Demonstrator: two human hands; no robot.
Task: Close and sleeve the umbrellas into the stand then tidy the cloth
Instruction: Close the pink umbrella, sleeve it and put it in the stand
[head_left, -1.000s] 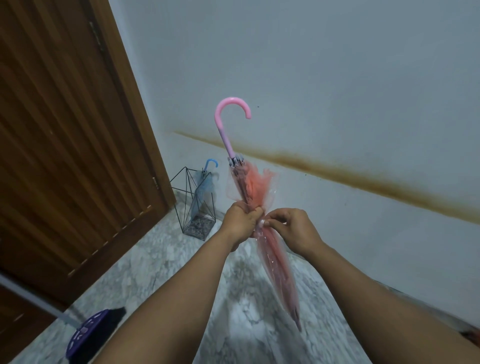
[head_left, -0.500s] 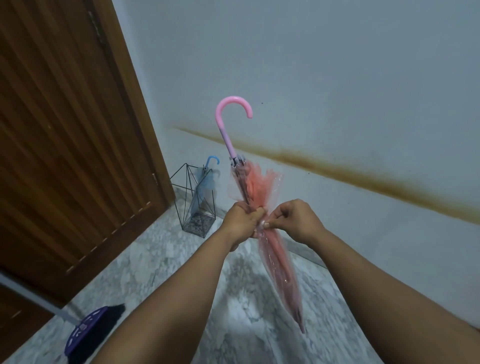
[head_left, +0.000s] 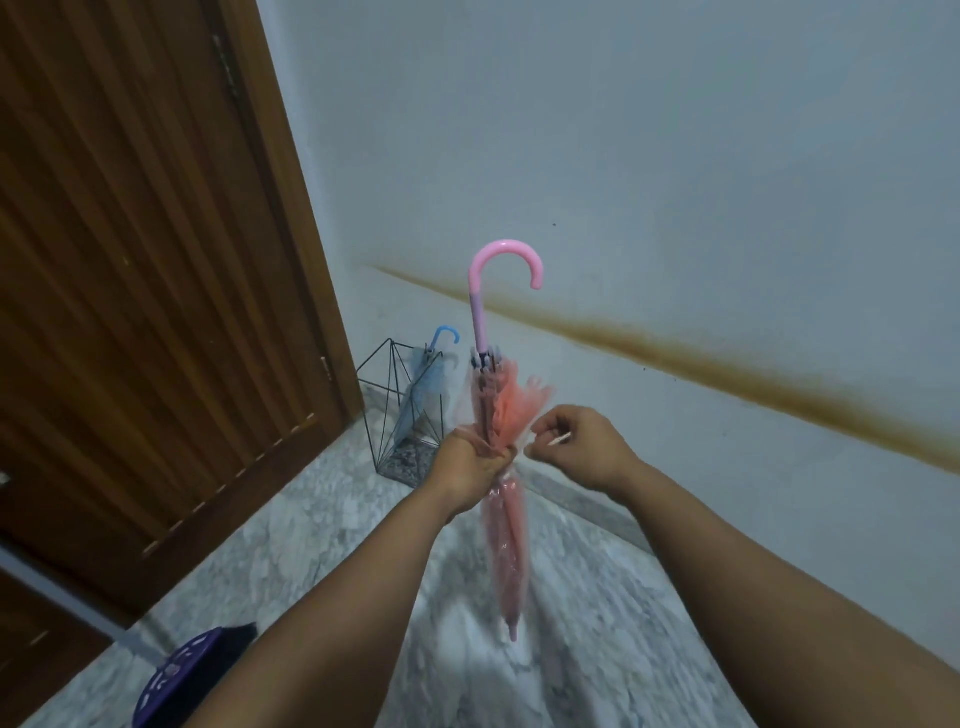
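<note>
the pink umbrella (head_left: 501, 525) hangs near upright in front of the person, hook handle up and tip down toward the floor (head_left: 597, 623), its long axis leaning only slightly. the left hand (head_left: 475, 465) grips it around the middle, fingers curled round the gathered canopy, so the folds above the fist flare loose and the part below stays bunched. the right hand (head_left: 576, 441) sits just beside it on the right, apart from the canopy, fingertips pinching something small and pale, probably the tie strap; it is too blurred to be sure.

the stand (head_left: 402, 410) is on the floor beyond and to the left of the left hand, in the corner by the door (head_left: 156, 260), well below the umbrella's tip. a blue umbrella (head_left: 426, 384) already leans inside it, handle up.

judging from this, the wrap comes first: the strap must go round the canopy at the left fist. then the left hand, being nearer the stand, would carry the umbrella forward and left, and lower it tip first.
</note>
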